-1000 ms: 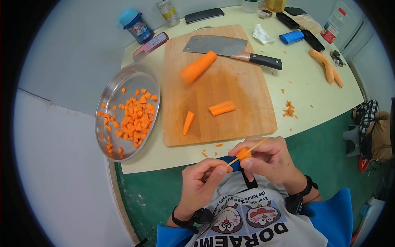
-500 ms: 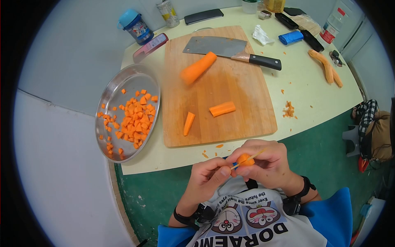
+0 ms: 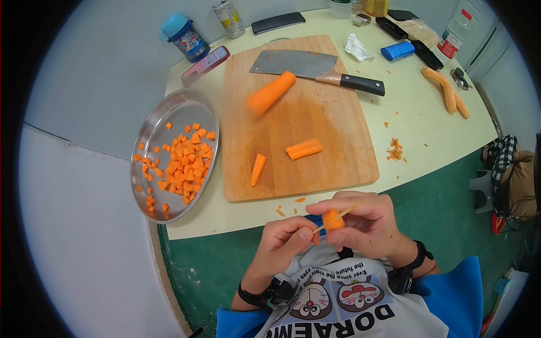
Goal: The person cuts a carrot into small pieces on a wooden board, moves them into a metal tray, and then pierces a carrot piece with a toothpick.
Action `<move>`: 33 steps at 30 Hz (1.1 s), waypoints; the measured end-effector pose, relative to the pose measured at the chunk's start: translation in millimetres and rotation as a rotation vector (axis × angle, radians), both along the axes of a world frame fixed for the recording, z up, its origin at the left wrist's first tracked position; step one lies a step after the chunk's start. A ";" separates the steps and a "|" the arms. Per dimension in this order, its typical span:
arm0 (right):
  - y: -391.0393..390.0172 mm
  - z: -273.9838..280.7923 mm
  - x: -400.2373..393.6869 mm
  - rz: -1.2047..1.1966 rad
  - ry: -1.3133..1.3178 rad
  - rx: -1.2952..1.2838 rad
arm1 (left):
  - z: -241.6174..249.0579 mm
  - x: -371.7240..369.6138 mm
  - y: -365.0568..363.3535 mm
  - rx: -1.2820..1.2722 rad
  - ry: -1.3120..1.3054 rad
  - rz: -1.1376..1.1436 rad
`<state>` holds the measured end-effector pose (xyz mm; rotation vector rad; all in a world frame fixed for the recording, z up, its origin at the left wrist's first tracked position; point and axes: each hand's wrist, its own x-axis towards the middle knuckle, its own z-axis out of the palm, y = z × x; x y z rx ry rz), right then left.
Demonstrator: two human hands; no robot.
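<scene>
In front of my chest, my left hand [image 3: 288,239] pinches one end of a thin wooden skewer [image 3: 347,210]. An orange carrot chunk [image 3: 333,220] is crossed by the skewer, whose tip sticks out on the right. My right hand [image 3: 369,224] is curled around the chunk, its fingers above and its thumb below. Just beyond my hands lies a wooden cutting board [image 3: 332,169]. On it rest a thick carrot [image 3: 271,93], a short carrot piece [image 3: 304,149], a narrow carrot strip [image 3: 258,170] and a cleaver [image 3: 296,63].
A metal tray [image 3: 147,127] with many carrot cubes overhangs the table's left edge. Behind it stand a phone [image 3: 206,65], a blue flask [image 3: 190,42] and a can [image 3: 229,19]. Peeled carrots [image 3: 442,87], a blue roll [image 3: 398,52] and a bottle [image 3: 454,35] are at right.
My right fingers have loosened and spread a little, so more of the carrot chunk shows. The chunk sits slightly further left. My left hand keeps its pinch on the skewer.
</scene>
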<state>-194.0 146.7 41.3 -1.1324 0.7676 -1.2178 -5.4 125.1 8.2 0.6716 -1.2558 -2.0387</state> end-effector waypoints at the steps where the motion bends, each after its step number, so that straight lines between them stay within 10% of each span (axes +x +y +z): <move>1: 0.4 3.0 0.6 0.009 -0.039 0.047 | -0.6 -0.5 -0.2 -0.021 0.012 0.001; 33: -4.2 -9.7 5.1 -0.249 0.324 -0.303 | -5.4 -2.9 1.9 -0.335 -0.151 0.236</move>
